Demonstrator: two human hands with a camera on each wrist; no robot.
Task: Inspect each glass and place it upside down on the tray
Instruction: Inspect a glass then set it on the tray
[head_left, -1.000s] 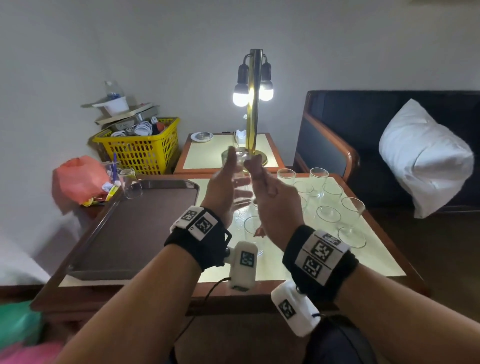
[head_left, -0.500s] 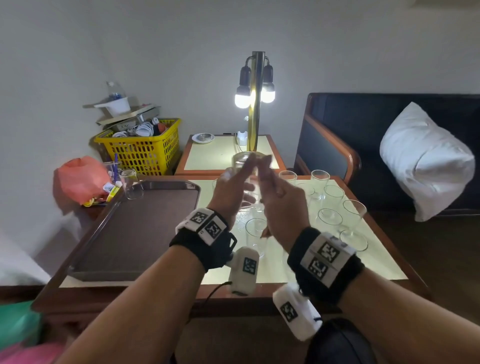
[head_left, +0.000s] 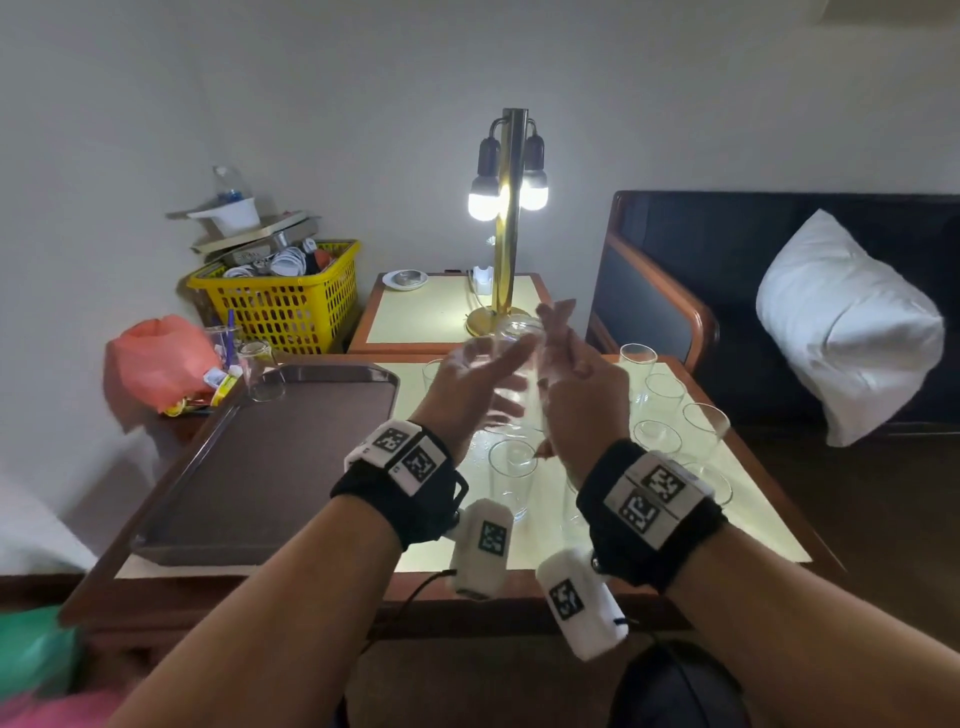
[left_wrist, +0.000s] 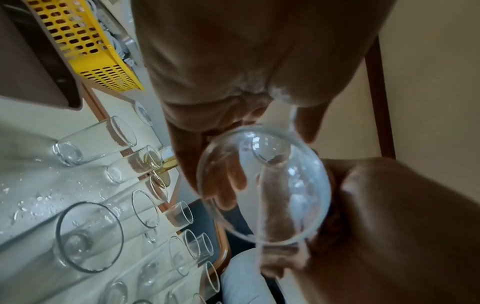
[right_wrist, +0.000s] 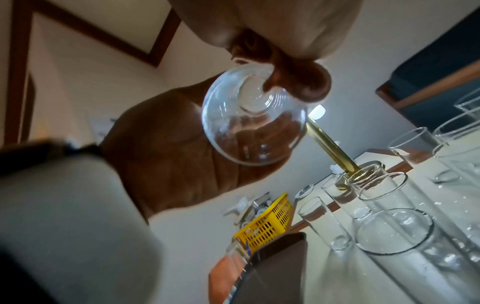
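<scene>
A clear tumbler is held aloft between the left hand and right hand, fingers curled around it, above the upright glasses on the surface, right of the brown tray.

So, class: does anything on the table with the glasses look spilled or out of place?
Yes. Droplets lie scattered on the table among the upright glasses, like spilled water or rinse drips.
</scene>
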